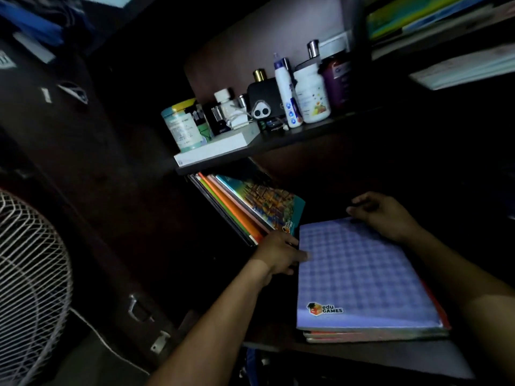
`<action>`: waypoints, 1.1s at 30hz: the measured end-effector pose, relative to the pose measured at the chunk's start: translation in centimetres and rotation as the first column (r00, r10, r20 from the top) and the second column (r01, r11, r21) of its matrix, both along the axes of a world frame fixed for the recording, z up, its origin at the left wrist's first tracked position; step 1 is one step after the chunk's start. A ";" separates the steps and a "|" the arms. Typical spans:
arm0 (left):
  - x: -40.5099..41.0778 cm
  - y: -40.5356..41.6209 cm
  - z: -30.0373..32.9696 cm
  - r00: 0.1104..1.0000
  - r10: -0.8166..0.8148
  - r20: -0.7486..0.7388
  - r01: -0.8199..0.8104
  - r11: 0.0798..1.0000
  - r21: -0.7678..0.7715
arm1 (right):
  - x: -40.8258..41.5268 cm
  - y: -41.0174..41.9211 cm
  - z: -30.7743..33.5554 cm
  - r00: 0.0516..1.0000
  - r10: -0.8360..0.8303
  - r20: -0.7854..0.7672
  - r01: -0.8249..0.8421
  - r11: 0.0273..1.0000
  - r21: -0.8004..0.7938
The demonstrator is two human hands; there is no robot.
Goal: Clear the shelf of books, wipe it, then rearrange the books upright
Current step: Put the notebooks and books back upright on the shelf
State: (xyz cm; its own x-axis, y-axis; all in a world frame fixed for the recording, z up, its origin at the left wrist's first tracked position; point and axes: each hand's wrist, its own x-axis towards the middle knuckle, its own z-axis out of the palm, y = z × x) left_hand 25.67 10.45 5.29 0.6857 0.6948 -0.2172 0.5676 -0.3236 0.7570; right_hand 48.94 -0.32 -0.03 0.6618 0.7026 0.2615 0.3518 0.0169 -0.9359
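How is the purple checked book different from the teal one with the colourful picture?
The purple checked book lies flat on top of a stack; the teal book leans among others. Both hands touch the purple book, the left hand at its edge; neither holds the teal one. Both carry the same small logo.

The left hand (278,253) hides its fingertips under the near-left edge of the checked book (359,271); the books stacked beneath show only thin edges. The leaning books (245,210) vanish upward behind the upper shelf board (278,143). Far right, the shelf interior is too dark to read. The fan (30,288) is cut off at left.
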 end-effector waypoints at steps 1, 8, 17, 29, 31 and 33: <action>-0.1 0.1 0.6 1.000 0.024 -0.009 -0.024 0.999 -0.030 | -0.1 0.0 0.1 0.999 -0.022 -0.029 0.022 1.000 0.005; 0.7 -0.2 3.5 0.990 0.118 0.079 -0.102 0.978 -0.180 | 0.5 0.3 -0.6 1.000 -0.002 0.002 0.002 0.997 -0.078; 3.1 1.1 6.6 0.777 0.299 0.554 -0.223 0.954 -0.202 | 0.5 -0.5 1.3 0.937 -0.173 -0.304 0.228 0.961 0.156; 2.0 3.9 3.4 0.661 0.364 0.657 -0.710 0.588 0.388 | -0.8 -0.8 0.3 0.874 0.292 0.389 -0.114 0.900 -0.420; 1.7 2.0 2.4 0.724 0.248 0.644 -0.685 0.373 0.626 | -0.9 -1.0 0.5 0.864 0.301 0.403 -0.109 0.894 -0.434; 2.0 0.5 1.0 0.925 -0.097 0.366 -0.350 0.149 0.925 | -0.9 -0.9 0.5 0.858 0.297 0.419 -0.102 0.898 -0.427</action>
State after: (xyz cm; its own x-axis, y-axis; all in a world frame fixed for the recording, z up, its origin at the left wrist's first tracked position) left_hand 27.64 11.00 6.26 0.4228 0.2507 0.8709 0.5290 -0.8485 -0.0126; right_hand 48.06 -1.17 0.47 0.3647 0.9122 0.1866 0.7711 -0.1836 -0.6097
